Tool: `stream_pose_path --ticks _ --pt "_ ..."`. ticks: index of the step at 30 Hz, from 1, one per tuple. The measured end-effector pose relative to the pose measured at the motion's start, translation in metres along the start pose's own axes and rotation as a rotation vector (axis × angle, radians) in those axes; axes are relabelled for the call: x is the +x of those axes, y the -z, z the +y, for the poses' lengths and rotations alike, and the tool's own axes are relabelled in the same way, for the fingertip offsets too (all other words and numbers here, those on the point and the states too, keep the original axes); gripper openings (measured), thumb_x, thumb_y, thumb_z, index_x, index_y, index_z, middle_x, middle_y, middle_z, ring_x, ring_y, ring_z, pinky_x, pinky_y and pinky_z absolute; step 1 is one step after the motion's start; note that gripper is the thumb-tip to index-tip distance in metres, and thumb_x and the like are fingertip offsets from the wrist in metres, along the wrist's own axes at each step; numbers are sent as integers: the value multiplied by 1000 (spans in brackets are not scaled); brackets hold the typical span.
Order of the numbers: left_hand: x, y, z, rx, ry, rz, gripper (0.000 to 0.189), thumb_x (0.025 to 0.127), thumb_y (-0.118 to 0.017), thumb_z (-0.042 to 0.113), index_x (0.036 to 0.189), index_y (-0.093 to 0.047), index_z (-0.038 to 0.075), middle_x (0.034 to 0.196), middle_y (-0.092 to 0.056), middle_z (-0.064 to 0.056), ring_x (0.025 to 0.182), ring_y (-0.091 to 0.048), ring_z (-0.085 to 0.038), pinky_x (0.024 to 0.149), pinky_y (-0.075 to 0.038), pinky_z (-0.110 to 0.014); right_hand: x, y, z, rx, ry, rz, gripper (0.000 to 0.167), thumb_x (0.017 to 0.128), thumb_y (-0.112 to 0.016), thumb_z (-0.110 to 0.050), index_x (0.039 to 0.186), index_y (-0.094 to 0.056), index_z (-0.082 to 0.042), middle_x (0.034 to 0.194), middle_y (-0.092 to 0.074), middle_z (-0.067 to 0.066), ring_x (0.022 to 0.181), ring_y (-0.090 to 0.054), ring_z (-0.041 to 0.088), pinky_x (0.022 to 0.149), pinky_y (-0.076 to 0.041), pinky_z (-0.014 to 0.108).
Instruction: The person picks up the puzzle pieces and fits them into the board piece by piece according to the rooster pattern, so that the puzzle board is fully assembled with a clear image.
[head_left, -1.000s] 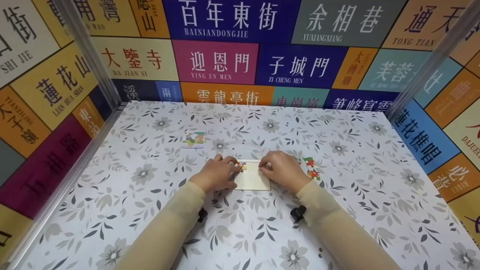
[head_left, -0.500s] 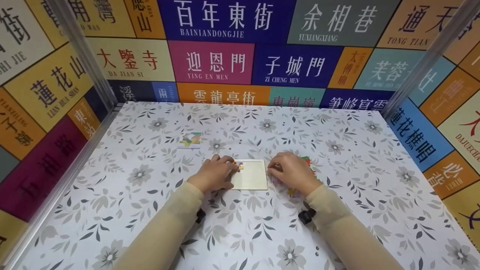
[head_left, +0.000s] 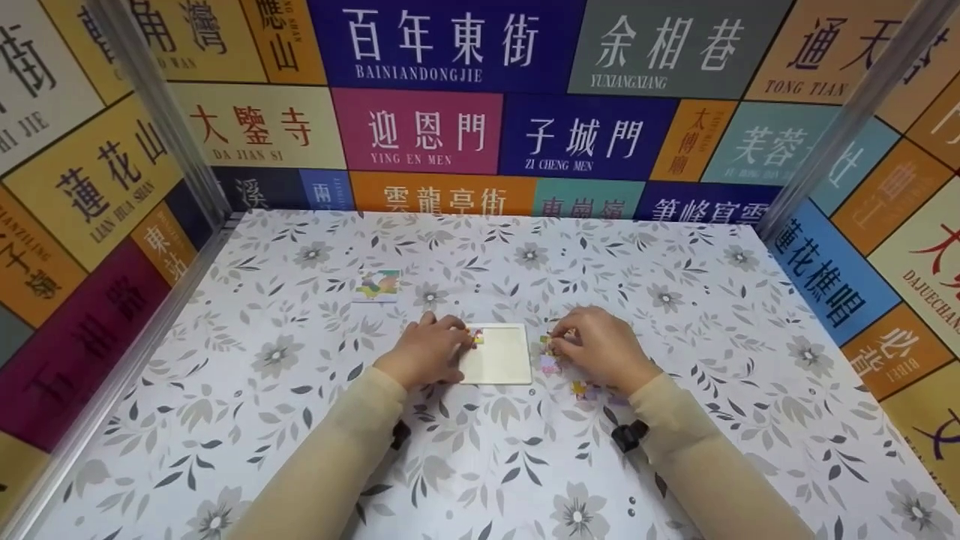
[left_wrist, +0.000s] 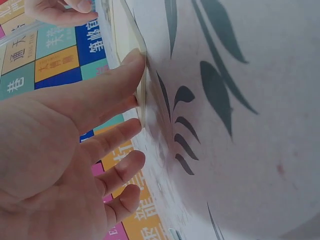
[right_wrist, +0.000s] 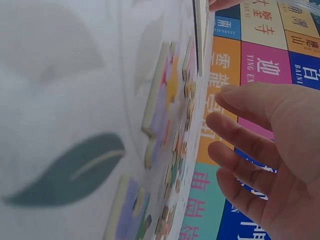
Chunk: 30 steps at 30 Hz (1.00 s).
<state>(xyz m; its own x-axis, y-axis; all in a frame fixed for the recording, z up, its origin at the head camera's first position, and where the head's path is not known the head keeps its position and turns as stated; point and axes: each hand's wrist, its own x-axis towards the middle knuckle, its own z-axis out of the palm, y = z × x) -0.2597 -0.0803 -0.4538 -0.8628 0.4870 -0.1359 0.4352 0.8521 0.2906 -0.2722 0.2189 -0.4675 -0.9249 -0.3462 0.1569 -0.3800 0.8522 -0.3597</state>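
My left hand (head_left: 424, 350) grips the left end of a cream puzzle tray (head_left: 508, 361), thumb at its near edge. Its other fingers are bent and reach along the far side. A small colourful jigsaw piece (head_left: 478, 337) sits in the tray's upper left corner, by the fingertips. Beyond the tray's right edge, my right hand (head_left: 606, 346) hovers over loose jigsaw pieces, one of them pink (head_left: 550, 365). In the right wrist view its fingers are loosely bent, with a gap between thumb and index finger. Several pieces, including a lilac one (right_wrist: 159, 102), lie flat below; the palm hides some from the head camera.
A small picture card (head_left: 377, 286) lies at the back left of the floral-patterned table (head_left: 300, 450). A yellow and purple piece (head_left: 581, 390) is near my right wrist. Walls with coloured sign panels (head_left: 420, 131) stand at the back and sides.
My right hand has moved right, off the tray's right edge and over the loose pieces, uncovering the pink one. The left hand stays at the tray's left end. The head view has shifted slightly.
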Motion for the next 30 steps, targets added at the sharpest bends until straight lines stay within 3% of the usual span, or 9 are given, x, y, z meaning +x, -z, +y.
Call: stream_pose_path --ticks 7,18,30 --pt "3 -3 -1 4 19 -17 51 84 -86 28 132 -70 21 151 -54 -5 129 -47 -34 106 -43 -54 -1 4 9 -21 -3 -7 11 94 -75 -27 98 -82 -20 109 -76 1 108 -67 26 94 -56 48" --pt "3 -4 -2 1 26 -6 51 84 -86 29 132 -69 21 153 -53 -5 132 -47 -36 108 -43 -55 -2 11 25 -8 -56 -17 12 92 -76 -21 103 -80 -17 113 -74 3 108 -66 27 96 -54 50" --pt "2 -4 -2 -22 -6 5 47 83 -87 24 127 -72 18 151 -54 -7 127 -49 -39 103 -46 -55 2 17 49 -49 -52 1 17 92 -76 -18 108 -80 -14 109 -74 7 91 -63 24 80 -54 46"
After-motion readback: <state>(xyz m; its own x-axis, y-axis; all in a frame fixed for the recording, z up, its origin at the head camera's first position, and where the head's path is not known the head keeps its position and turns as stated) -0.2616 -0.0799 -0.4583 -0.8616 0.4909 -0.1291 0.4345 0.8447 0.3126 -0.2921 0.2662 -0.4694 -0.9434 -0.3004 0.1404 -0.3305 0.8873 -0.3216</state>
